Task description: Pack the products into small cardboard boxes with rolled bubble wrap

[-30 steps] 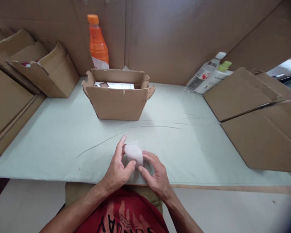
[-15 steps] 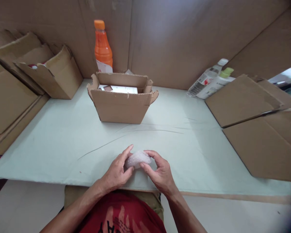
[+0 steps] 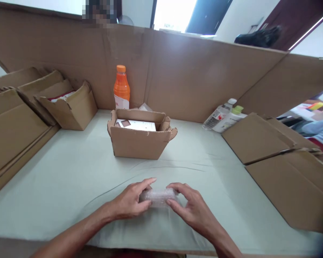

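Note:
Between my two hands, close to the table's front edge, is a small roll of clear bubble wrap (image 3: 159, 197). Its surface is bumpy and partly see-through; I cannot make out whether anything is inside. My left hand (image 3: 133, 199) grips the left end with thumb and fingers. At the right end, my right hand (image 3: 187, 202) has its thumb in front and fingertips behind, closed on the wrap. Beyond the hands stands an open cardboard box (image 3: 136, 143) with a white box (image 3: 140, 125) inside it.
An orange bottle (image 3: 121, 87) stands behind the box. More cardboard boxes (image 3: 72, 107) line the left side, and others (image 3: 258, 139) the right. A clear plastic bottle (image 3: 218, 116) and a white bottle (image 3: 228, 122) lean there. A cardboard wall (image 3: 183, 79) closes the back.
My head view has tilted up, so more of the room shows past the cardboard wall. The bubble wrap now lies straighter between my hands, which are slightly farther apart.

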A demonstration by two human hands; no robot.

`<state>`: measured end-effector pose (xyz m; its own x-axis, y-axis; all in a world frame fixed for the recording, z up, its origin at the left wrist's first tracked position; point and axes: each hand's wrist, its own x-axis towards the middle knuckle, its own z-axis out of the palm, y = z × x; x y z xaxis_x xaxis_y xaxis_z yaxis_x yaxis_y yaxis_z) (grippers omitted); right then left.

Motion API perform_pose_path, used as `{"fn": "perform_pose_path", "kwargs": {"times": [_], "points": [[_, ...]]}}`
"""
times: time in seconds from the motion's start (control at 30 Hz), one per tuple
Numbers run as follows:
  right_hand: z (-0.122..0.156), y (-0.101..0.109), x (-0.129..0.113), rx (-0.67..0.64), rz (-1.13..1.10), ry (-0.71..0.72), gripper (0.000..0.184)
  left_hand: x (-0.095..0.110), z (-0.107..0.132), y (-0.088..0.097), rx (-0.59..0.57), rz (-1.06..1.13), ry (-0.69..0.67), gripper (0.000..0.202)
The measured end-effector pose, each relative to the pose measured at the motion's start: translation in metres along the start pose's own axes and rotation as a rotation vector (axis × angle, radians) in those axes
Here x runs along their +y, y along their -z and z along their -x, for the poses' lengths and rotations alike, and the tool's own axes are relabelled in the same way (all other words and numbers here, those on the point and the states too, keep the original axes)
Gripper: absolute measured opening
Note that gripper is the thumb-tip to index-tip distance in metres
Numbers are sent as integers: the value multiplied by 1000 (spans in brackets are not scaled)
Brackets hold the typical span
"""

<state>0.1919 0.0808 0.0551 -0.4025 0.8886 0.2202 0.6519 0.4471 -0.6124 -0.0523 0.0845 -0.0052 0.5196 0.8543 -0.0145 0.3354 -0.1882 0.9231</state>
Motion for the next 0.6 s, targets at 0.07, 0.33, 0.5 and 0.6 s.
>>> {"fn": "perform_pose_path", "kwargs": {"times": [0.07,0.33,0.5,0.6], "points": [[-11,22,-4,49,-16,-14,13,-6,-11,16,16,141,54,63],[-103,96,-30,487,-281,-73,31,-41,-28,32,223,460,153,54],[-184,92,-20,349,-137,-115,31,-42,-30,28,228,403,106,49],[-208,87,-21,217,312,-234,23,-42,-32,28,232,372,87,47]]}}
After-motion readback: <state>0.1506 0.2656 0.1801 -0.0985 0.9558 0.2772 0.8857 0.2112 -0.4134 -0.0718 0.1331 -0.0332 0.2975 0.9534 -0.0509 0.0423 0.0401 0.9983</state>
